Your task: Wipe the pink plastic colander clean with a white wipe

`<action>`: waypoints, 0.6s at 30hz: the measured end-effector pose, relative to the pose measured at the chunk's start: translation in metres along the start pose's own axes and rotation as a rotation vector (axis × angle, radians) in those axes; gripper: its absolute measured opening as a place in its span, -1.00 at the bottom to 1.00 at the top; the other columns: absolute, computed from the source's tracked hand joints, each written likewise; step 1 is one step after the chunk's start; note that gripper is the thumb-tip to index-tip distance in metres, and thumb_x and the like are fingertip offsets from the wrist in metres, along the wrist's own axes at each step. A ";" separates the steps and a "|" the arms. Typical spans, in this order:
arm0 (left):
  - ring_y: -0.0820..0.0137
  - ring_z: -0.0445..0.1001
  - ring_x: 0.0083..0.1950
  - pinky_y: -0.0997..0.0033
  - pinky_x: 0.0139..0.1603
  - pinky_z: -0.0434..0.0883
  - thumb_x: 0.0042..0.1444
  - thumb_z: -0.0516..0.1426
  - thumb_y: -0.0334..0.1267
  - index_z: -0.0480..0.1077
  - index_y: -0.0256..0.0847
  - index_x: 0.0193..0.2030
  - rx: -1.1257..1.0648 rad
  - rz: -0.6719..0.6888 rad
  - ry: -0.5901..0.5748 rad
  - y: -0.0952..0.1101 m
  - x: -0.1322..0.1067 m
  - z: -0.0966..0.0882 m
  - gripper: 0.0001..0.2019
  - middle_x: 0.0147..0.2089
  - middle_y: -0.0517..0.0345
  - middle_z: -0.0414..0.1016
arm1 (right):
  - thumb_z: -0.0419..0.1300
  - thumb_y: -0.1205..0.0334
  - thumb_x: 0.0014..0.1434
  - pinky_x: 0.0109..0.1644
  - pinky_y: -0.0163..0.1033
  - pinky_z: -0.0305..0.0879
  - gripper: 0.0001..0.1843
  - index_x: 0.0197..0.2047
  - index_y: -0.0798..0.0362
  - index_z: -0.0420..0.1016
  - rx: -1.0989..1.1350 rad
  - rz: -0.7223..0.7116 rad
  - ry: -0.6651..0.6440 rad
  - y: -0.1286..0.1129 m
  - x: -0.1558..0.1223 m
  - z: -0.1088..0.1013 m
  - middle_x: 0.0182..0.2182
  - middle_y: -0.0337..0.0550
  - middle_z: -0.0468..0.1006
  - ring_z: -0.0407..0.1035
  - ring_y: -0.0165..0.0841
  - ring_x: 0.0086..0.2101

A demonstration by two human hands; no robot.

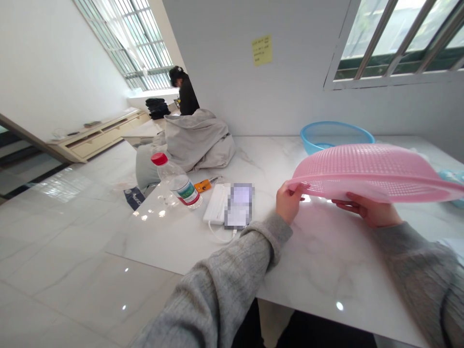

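A pink plastic colander (366,164) with a perforated wall is held above the table, tipped so that its rim faces me and its side faces up. My left hand (289,200) pinches the left end of its rim, fingers closed. Under the near rim, my right hand (369,208) supports the colander, its thumb against the rim and fingers pointing left; part of that grip is hidden. Behind it stands a blue plastic basket (308,137) on the table, partly covered by the pink one.
On the white marble-patterned table (326,270) are a red-capped bottle (181,183), a power bank (216,205) cabled to a phone (239,205), an orange packet (203,185) and grey cloth (199,140). Farther back is a person in black (188,96). A yellow note (261,50) sticks to the wall.
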State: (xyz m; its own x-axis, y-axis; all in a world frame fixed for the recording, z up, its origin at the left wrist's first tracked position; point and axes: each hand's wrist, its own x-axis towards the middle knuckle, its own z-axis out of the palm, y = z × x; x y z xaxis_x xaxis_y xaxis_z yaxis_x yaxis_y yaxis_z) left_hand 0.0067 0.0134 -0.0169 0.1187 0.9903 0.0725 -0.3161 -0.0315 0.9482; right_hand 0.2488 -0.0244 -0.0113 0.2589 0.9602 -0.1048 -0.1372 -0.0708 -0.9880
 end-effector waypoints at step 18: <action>0.12 0.68 0.03 0.08 0.03 0.66 0.20 0.41 0.08 0.64 -0.28 -0.07 0.093 -0.054 -0.117 -0.003 -0.005 0.003 -0.58 -0.03 -0.13 0.71 | 0.59 0.13 0.00 -0.06 -0.09 0.76 -0.41 0.12 -0.11 0.68 0.065 0.071 -0.069 -0.007 -0.008 0.009 0.06 -0.12 0.74 0.72 -0.13 -0.14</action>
State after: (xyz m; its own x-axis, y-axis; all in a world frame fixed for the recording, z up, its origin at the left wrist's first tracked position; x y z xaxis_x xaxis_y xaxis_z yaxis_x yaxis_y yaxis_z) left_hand 0.0104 0.0081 -0.0195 0.2434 0.9686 0.0514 -0.2185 0.0031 0.9758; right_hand 0.2389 -0.0295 -0.0021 0.1799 0.9700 -0.1635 -0.2154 -0.1233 -0.9687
